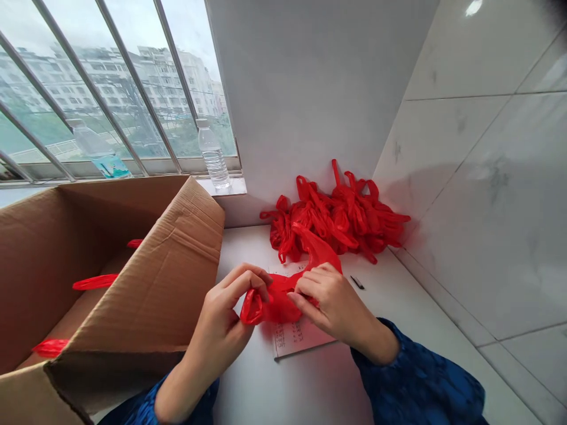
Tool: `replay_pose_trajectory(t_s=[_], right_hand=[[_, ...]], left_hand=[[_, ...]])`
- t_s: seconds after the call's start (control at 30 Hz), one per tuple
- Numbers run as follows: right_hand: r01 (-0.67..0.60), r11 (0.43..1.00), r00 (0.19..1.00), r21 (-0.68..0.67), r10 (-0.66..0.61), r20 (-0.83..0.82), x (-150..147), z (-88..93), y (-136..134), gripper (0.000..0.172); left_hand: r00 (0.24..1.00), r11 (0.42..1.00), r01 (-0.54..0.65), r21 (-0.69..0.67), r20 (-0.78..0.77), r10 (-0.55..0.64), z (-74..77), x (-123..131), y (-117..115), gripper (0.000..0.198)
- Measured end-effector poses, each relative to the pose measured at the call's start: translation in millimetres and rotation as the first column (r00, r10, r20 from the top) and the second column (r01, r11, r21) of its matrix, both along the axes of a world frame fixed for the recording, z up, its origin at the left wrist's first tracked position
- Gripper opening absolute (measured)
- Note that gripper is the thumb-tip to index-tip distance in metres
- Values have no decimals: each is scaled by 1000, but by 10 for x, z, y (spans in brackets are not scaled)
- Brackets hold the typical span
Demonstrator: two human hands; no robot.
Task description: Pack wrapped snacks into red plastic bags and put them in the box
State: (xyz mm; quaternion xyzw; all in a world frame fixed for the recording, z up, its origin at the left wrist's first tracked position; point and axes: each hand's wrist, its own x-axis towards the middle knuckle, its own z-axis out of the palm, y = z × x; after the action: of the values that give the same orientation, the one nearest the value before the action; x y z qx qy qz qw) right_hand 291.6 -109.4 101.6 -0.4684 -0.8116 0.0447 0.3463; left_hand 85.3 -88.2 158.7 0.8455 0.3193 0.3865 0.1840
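both hands are closed on one red plastic bag [279, 301], held just above a printed sheet of paper [296, 341] on the white counter [310, 389]. the left hand [225, 321] pinches a bunched loop at its near end, and the right hand [332, 304] clamps fingers over its middle, with a loose tail rising toward the pile of knotted red bags [341, 218] in the corner. the work looks like bundling the bag small, so it would go best with a firm left pinch, the plastic drawn taut between the hands, and the tail clear of the cardboard box [155, 283].
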Motion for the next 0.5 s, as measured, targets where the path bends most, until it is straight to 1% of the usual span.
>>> replay_pose_trajectory(t_s=[0.07,0.1,0.13,0.2,0.23,0.3,0.33,0.37,0.4,0.43,0.5], right_hand=[[19,995,999,-98,-15,45,33,-15,-3,48],[58,984,996,-168,-45,79,42,-28,-4,47],[115,965,989,-236,-88,122,47,-47,-2,41],[238,908,962,-344,-172,210,46,-102,11,16],[277,882,951,-380,-197,237,46,-133,18,26],[289,848,950,-444,-198,239,52,-185,23,66],[277,840,956,-468,-191,222,62,-200,16,78],[260,832,962,-489,-183,200,76,-207,4,84],[243,824,968,-512,-173,180,94,-205,-12,86],[220,812,974,-541,-156,163,116,-195,-31,83],[154,794,987,-588,-101,122,166,-162,-69,68]], left_hand=[[999,999,33,-20,0,-33,0,-32,11,18],[998,997,61,-51,2,-61,-6,-48,14,20],[996,992,91,-90,0,-92,-16,-61,15,23],[988,977,136,-165,-44,-145,-43,-63,10,29],[982,973,144,-181,-95,-163,-59,-49,5,30],[953,980,134,-146,-252,-168,-100,10,-5,27],[928,987,123,-104,-341,-151,-127,49,-8,25],[896,992,108,-58,-427,-122,-158,90,-11,23],[859,996,88,-18,-505,-85,-194,127,-13,24],[818,998,60,9,-574,-44,-233,158,-14,25],[730,999,-25,35,-683,43,-313,186,-20,27]])
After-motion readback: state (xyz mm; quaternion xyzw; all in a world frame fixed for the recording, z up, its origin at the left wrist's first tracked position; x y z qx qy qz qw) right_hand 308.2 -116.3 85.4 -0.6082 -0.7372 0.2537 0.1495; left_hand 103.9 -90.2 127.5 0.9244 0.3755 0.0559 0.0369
